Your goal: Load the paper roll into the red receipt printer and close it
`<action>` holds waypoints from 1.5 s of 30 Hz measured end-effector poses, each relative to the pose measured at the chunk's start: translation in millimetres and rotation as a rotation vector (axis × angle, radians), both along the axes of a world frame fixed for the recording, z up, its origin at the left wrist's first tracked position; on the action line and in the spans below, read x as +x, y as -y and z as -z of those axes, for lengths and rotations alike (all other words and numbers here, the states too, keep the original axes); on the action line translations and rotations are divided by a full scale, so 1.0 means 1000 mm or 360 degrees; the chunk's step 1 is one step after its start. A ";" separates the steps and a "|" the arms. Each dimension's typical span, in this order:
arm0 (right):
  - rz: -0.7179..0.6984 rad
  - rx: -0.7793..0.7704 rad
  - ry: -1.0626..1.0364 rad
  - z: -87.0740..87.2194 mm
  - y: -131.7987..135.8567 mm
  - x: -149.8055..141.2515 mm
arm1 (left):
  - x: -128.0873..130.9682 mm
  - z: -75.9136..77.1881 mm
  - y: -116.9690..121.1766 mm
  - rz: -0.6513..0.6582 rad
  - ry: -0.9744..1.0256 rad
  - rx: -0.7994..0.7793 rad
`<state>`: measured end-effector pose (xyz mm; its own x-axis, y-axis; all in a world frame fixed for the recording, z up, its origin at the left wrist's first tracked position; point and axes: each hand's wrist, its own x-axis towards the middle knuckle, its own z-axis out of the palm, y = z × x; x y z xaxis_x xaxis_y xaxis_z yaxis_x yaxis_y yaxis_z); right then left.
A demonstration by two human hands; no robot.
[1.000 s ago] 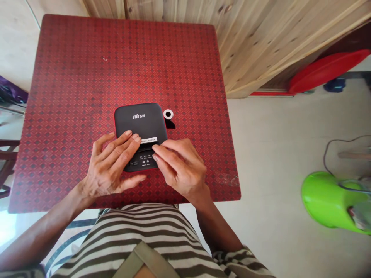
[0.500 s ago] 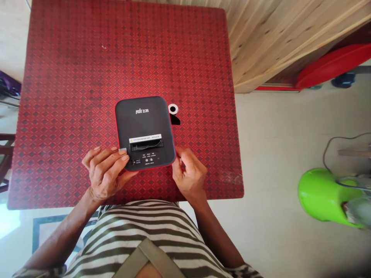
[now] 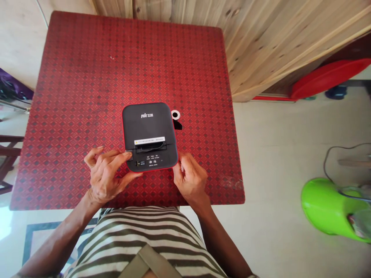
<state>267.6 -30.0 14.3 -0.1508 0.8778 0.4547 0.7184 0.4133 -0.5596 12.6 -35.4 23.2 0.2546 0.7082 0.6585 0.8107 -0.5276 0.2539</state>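
Observation:
A black receipt printer [image 3: 149, 129] with a red rim, a white warning label [image 3: 149, 141] and a paper slot [image 3: 152, 147] is in front of me over the table. My left hand [image 3: 108, 173] is at its near left corner. Its index fingertip presses on a small dark tab [image 3: 128, 155] on the left side, while the thumb lies along the front edge. Closed around the near right corner, my right hand [image 3: 190, 175] grips the printer with thumb and bent fingers. Beyond the printer's right side lies a white paper roll [image 3: 175, 115], beside a black flap-like piece [image 3: 177, 124], partly hidden.
The red patterned table [image 3: 87, 85] spreads around the printer. A wooden panel wall [image 3: 185, 11] stands along its far side. On the floor to the right is a green bucket [image 3: 324, 206] with a cable [image 3: 326, 162] near it. A red round object [image 3: 327, 79] leans farther back.
The whole view has shifted slightly, showing more of the wooden wall. The tab under my left fingers looked light grey before and looks dark now. My right hand keeps its grip.

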 end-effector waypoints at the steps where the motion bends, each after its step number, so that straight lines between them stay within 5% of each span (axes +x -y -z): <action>1: 0.0001 -0.0003 0.0010 0.000 0.000 0.000 | 0.000 0.001 0.000 0.0000 0.0006 -0.0007; 6: -0.0030 0.0000 0.0063 -0.003 -0.002 0.006 | 0.002 0.007 0.001 0.0019 0.0082 0.0001; 10: -0.0020 0.0160 0.0042 -0.030 -0.018 0.017 | 0.005 0.010 0.001 0.0074 0.0156 0.0083; 14: -0.0406 0.0196 0.0242 -0.068 -0.054 0.001 | 0.005 0.010 0.000 0.0128 0.0180 0.0161; 17: -0.0671 -0.0188 0.0801 -0.083 -0.088 -0.033 | 0.007 0.010 0.001 0.0106 0.0179 0.0180; 23: -0.0693 -0.0581 0.1348 -0.086 -0.120 -0.084 | 0.010 0.018 0.004 0.0059 0.0137 0.0197; 35: -0.0651 -0.0552 0.1176 -0.087 -0.113 -0.062 | 0.009 0.017 -0.001 0.0218 0.0105 0.0133; 45: -0.0552 -0.0553 0.1161 -0.100 -0.104 -0.074 | 0.008 0.019 0.000 0.0247 0.0131 0.0093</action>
